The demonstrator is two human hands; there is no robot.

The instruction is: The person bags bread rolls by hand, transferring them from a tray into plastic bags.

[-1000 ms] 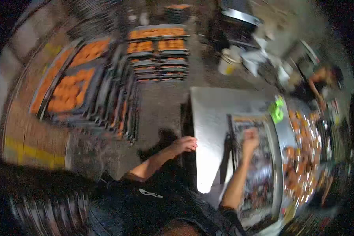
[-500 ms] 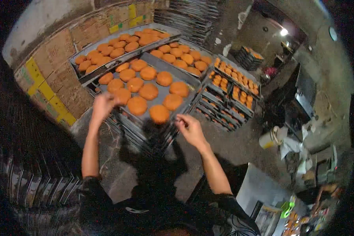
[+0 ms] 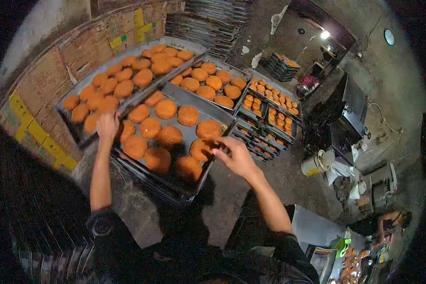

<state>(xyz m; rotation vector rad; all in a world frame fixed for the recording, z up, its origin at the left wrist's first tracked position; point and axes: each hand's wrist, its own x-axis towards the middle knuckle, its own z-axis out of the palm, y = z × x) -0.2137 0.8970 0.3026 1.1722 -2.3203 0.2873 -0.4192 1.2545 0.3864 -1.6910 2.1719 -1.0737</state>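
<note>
Round orange-brown baked goods (image 3: 165,109) lie on a dark metal tray (image 3: 194,105) at the top of a stack in front of me. A second tray (image 3: 61,113) of the same rounds rests higher, at the left. My left hand (image 3: 107,125) is at the near edge of that left tray, its fingers bent down by a round; whether they grip the rim or a round is unclear. Over the right side of the front tray, my right hand (image 3: 235,155) has its thumb and fingers apart beside a round (image 3: 201,149), with nothing held.
Behind are more trays of rounds (image 3: 214,82) and smaller pieces (image 3: 274,94). Cardboard (image 3: 38,78) lines the left wall. A white bucket (image 3: 312,166) stands on the floor at right. Another person (image 3: 388,221) is at a work table (image 3: 315,227) at lower right.
My left hand has moved left and up to the left tray's edge. My right hand has moved slightly right and over the front tray. The view has shifted, and the trays appear nearer.
</note>
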